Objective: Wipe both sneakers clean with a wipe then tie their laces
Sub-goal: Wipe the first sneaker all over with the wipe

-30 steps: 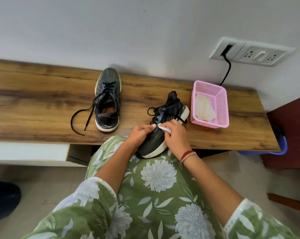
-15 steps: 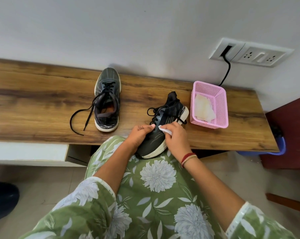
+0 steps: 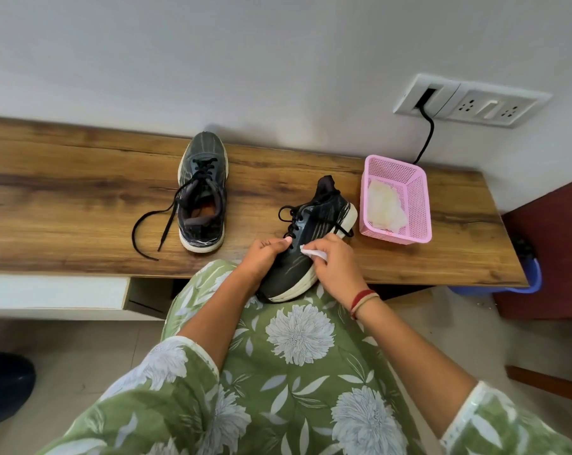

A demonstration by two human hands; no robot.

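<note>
Sneaker 1 (image 3: pixel 310 244) lies just left of the pink basket (image 3: pixel 421 198), heel toward it. Its long axis slants down to the lap, toe past the desk (image 3: pixel 64 198) edge.

Left hand (image 3: pixel 264 257) grips its lace side. Right hand (image 3: pixel 333 262), nearer the basket, pinches the wipe (image 3: pixel 314 253) against the upper.

Sneaker 2 (image 3: pixel 202 192) stands farther left of the basket, laces loose.

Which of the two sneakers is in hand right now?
The sneaker beside the pink basket: the left hand grips it, tilted, while the right hand presses a white wipe to it. The other sneaker stands flat, untouched, laces trailing.
</note>
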